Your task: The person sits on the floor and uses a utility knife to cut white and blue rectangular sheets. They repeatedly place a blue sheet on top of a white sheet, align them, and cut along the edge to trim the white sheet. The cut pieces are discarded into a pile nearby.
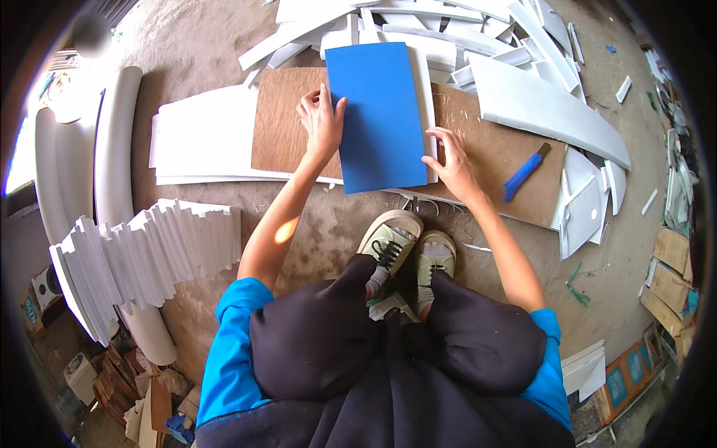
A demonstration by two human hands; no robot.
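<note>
A flat blue rectangular sheet (377, 119) lies before me, over a white foam sheet (429, 112) whose right edge shows from under it. Both rest on brown wooden boards (287, 112). At the blue sheet's left edge is my left hand (323, 125), its fingers stretched out and apart, the thumb on or just at the edge. My right hand (454, 163) hovers by the white sheet's right edge, fingers bent but spread from the thumb, holding nothing. A blue-handled utility knife (525, 175) lies on the board beyond it to the right.
Cut white foam pieces (441, 30) are heaped at the far side, with one large slab (549, 108) at right. White sheets (202, 134) lie left of the boards. A row of upright white strips (149, 254) and long white rolls (116, 142) stand further left. My shoes (392, 239) are close in front.
</note>
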